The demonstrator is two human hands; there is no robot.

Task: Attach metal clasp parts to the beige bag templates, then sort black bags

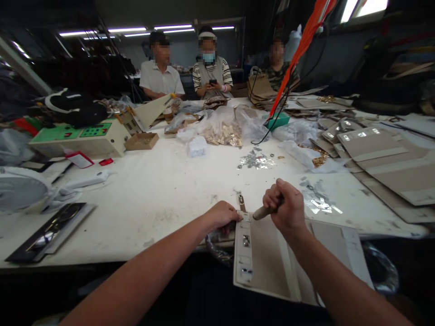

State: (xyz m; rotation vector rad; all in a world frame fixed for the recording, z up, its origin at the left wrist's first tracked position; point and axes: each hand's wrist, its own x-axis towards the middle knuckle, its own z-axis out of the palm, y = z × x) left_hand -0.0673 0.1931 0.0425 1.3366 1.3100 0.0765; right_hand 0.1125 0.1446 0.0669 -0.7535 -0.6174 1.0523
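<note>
A beige panel (268,258) with metal fittings along its left strip lies at the table's front edge, partly over it. My left hand (224,216) is closed on the panel's upper left corner, beside a small strap with a metal clasp (241,201). In my right hand (285,203) is a tool with a thick, tapered handle (262,212), its lower end close to the panel's top edge. Wrapped handles (382,267) show under and beside the panel. Flat metal plates (321,203) lie right of my right hand.
Stacked beige panels (380,158) cover the right side. Loose metal pieces (256,160) and plastic bags (222,127) lie further back. A green-topped machine (81,138) and a fan (22,190) stand left. An orange strip (295,61) hangs down. Three people sit behind the table.
</note>
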